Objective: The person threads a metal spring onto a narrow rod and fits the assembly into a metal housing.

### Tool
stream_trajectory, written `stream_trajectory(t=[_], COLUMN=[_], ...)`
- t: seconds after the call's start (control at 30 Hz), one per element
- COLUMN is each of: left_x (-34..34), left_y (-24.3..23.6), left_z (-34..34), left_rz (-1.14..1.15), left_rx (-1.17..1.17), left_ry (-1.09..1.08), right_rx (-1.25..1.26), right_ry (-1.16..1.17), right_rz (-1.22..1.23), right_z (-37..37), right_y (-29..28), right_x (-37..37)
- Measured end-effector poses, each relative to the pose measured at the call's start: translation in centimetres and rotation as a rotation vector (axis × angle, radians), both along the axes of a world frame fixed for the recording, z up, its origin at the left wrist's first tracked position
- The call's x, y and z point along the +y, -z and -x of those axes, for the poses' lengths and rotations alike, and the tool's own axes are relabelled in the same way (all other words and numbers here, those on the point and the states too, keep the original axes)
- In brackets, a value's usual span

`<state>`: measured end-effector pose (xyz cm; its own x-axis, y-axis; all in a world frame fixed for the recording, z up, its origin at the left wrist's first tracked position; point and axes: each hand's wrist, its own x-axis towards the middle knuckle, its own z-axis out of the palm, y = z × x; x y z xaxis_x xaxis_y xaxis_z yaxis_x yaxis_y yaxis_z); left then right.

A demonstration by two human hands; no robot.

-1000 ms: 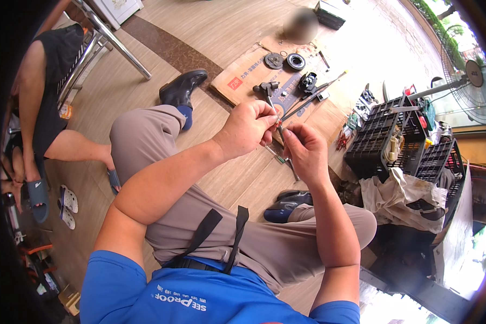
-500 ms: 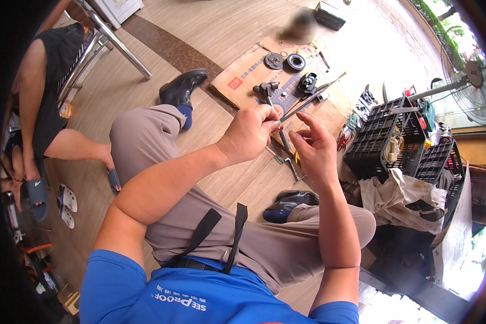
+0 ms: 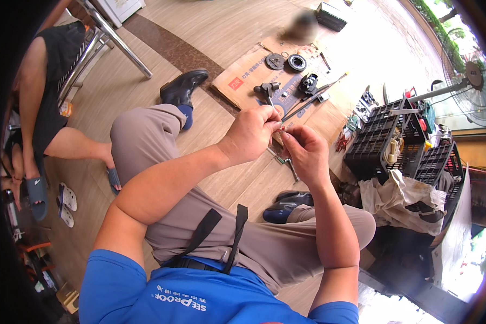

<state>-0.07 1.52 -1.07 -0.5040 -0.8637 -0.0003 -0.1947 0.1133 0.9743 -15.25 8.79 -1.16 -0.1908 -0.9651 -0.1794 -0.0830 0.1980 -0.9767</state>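
My left hand (image 3: 252,133) and my right hand (image 3: 306,154) meet in front of me above my knees. Both pinch a tiny part (image 3: 280,128) between their fingertips; it is too small to tell what it is. Below the hands, a thin metal tool (image 3: 286,163) lies on the wooden floor. Beyond them a flattened cardboard sheet (image 3: 243,75) carries dark round metal parts (image 3: 296,62), a small black assembly (image 3: 308,83) and long thin rods (image 3: 314,96).
Black plastic crates (image 3: 386,137) with tools stand at the right, a crumpled cloth (image 3: 397,197) before them and a standing fan (image 3: 472,73) behind. Another person (image 3: 43,116) sits at the left by metal legs (image 3: 121,40). Sandals (image 3: 66,202) lie nearby.
My hands have stayed together over the knees. The right hand shifted slightly and its fingertips closed in again on the small part.
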Motion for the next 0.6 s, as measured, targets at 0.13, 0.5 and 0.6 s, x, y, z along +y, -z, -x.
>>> stream_trajectory(t=[0.13, 0.5, 0.6], left_x=[-0.1, 0.5, 0.6], left_y=[0.4, 0.4, 0.5], left_z=[0.0, 0.1, 0.2], left_rz=[0.045, 0.113, 0.133], left_rx=[-0.021, -0.028, -0.032], left_ry=[0.018, 0.088, 0.103], right_rx=[0.157, 0.210, 0.247], right_ry=[-0.012, -0.006, -0.018], right_rz=[0.054, 0.063, 0.055], right_z=[0.0, 0.6, 0.7], right_y=[-0.2, -1.2, -1.5], right_x=[0.2, 0.0, 0.0])
